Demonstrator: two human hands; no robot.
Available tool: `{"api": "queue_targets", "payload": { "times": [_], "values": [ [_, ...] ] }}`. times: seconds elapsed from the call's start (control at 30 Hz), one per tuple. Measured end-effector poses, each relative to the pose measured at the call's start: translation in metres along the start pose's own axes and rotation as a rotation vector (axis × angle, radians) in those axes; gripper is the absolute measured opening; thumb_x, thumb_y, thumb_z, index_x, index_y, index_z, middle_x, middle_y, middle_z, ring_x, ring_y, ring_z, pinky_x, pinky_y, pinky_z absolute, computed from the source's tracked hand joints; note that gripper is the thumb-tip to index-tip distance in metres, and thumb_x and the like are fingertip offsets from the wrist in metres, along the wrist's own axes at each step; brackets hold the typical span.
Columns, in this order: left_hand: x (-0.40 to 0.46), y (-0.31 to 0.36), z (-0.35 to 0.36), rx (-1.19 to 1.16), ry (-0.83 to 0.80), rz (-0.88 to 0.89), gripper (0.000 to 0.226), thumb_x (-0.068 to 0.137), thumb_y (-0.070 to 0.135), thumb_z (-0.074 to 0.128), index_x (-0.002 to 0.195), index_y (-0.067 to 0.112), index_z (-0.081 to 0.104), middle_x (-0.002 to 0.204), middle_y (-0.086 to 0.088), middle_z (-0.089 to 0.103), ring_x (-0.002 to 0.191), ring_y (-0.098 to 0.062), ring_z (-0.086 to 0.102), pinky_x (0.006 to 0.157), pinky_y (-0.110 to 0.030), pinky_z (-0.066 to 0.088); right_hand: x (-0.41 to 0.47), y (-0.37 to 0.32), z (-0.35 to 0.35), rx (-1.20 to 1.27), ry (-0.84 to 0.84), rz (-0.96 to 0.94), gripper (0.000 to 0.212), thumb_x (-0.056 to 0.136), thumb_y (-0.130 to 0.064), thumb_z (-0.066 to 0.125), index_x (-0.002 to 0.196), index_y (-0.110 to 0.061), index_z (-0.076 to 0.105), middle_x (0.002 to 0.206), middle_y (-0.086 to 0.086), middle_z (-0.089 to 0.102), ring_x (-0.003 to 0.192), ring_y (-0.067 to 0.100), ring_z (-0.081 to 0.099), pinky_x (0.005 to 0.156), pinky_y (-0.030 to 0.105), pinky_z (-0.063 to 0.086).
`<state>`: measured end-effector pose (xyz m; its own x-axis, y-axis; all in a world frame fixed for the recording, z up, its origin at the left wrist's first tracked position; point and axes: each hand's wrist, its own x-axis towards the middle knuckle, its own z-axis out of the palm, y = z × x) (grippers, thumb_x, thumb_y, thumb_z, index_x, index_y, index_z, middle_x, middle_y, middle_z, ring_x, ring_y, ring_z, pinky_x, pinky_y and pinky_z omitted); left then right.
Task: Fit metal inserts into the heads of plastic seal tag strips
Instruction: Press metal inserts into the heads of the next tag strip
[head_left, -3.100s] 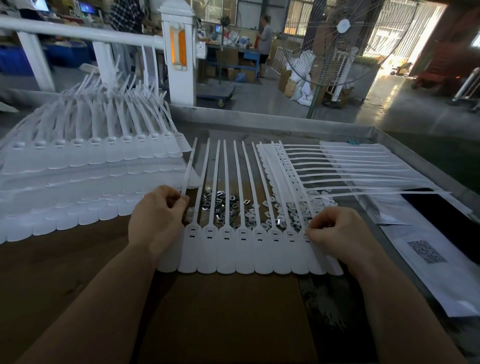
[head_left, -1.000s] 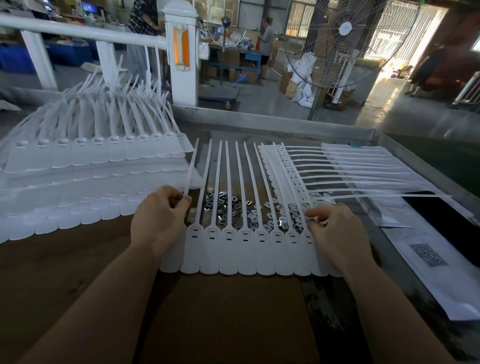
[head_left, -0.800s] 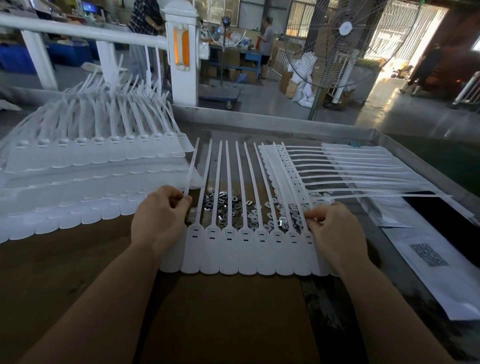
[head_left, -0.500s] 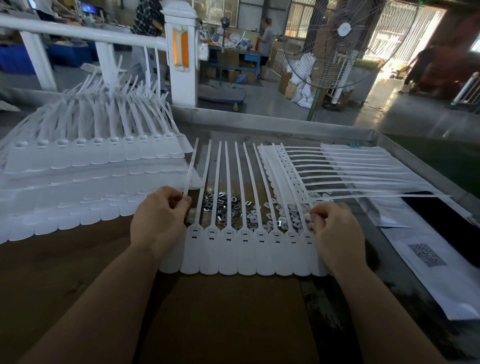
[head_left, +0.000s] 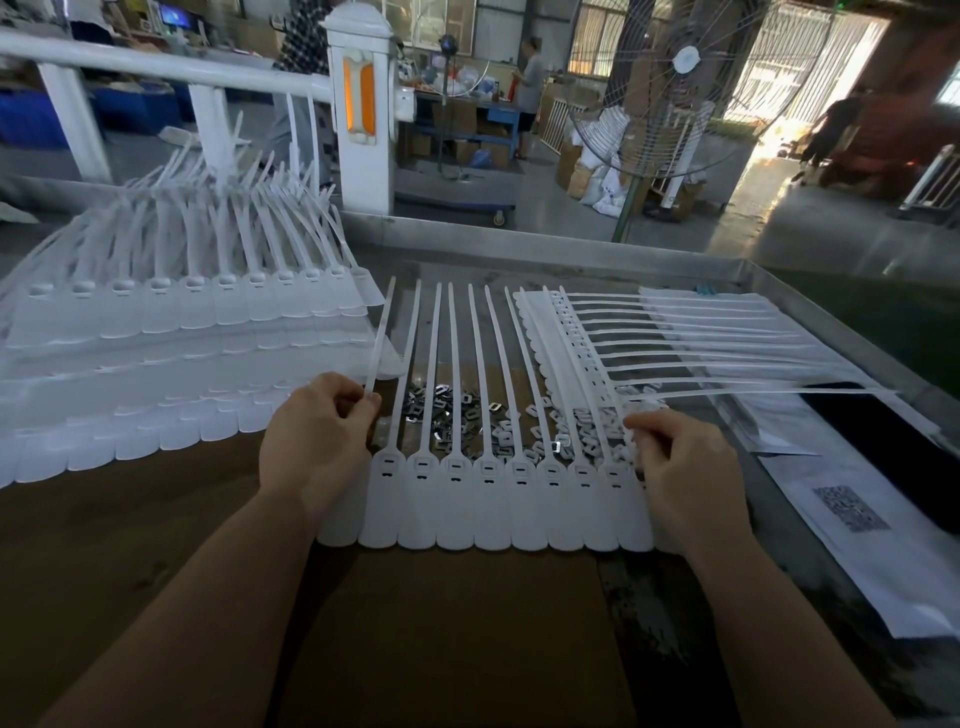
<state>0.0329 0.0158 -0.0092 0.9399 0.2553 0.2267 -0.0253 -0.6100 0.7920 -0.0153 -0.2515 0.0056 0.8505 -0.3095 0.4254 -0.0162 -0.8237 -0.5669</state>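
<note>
Lying flat at the centre of the table (head_left: 156, 530): one joined sheet of tags (head_left: 488, 512), nine heads showing in a row, maybe one more hidden under each hand, so hard to count for sure. Tails running off toward 12 o'clock.

Left hand (head_left: 311, 447) sitting at the sheet's 9 o'clock end, thumb and fingers pinching the outermost strip (head_left: 379, 338) low down near its head.

Right hand (head_left: 685, 467) curling over the 3 o'clock end, fingertips bunched right at the last head; can't tell whether anything is pinched in there, too small and pale.

Lying loose under the tails, just toward 12 from the heads: a scatter of inserts (head_left: 467, 415), dozens, too many and too jumbled to count.

Sitting at 10 o'clock: a stack (head_left: 171, 332) of more sheets, several layers fanned out, top one showing about eleven heads.

Fanning out at 2 o'clock: one more sheet (head_left: 675, 343), turned sideways, roughly ten tails pointing toward 3.
</note>
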Motion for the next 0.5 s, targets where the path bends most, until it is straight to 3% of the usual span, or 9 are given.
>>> {"api": "queue_targets", "payload": {
  "times": [0.07,0.17,0.27,0.5],
  "values": [
    [0.000,0.000,0.000,-0.001,0.004,-0.001,0.016,0.091,0.029,0.056,0.100,0.017,0.063,0.085,0.000,0.065,0.080,-0.016,0.059,0.068,-0.030,0.044,0.000,0.002,-0.004,0.013,-0.021,0.036,0.019,0.092,-0.009,0.053,0.102,-0.012,0.068,0.097,0.009,0.067,0.089,0.021,0.060,0.084,0.034,0.048],
    [0.001,-0.001,0.001,0.007,0.007,0.000,0.016,0.091,0.029,0.056,0.100,0.017,0.062,0.084,0.000,0.065,0.078,-0.016,0.058,0.064,-0.028,0.041,-0.002,0.007,-0.010,0.021,-0.015,0.047,0.018,0.091,-0.010,0.055,0.102,-0.014,0.068,0.098,0.006,0.065,0.081,0.014,0.059,0.080,0.032,0.049],
    [0.001,-0.002,0.002,0.015,0.006,-0.001,0.015,0.092,0.029,0.056,0.099,0.018,0.062,0.083,0.001,0.063,0.074,-0.013,0.057,0.060,-0.027,0.039,-0.007,0.010,-0.013,0.058,-0.021,0.041,0.023,0.093,-0.006,0.049,0.104,-0.016,0.067,0.094,0.007,0.063,0.080,0.020,0.058,0.077,0.036,0.049],
    [0.001,-0.003,0.002,0.007,0.014,0.017,0.014,0.091,0.028,0.057,0.097,0.017,0.062,0.080,0.001,0.065,0.071,-0.012,0.057,0.056,-0.025,0.039,-0.010,0.016,-0.010,0.103,-0.048,0.065,0.024,0.096,-0.007,0.044,0.089,-0.018,0.064,0.087,0.007,0.062,0.074,0.016,0.057,0.065,0.025,0.044]
  ]
}}
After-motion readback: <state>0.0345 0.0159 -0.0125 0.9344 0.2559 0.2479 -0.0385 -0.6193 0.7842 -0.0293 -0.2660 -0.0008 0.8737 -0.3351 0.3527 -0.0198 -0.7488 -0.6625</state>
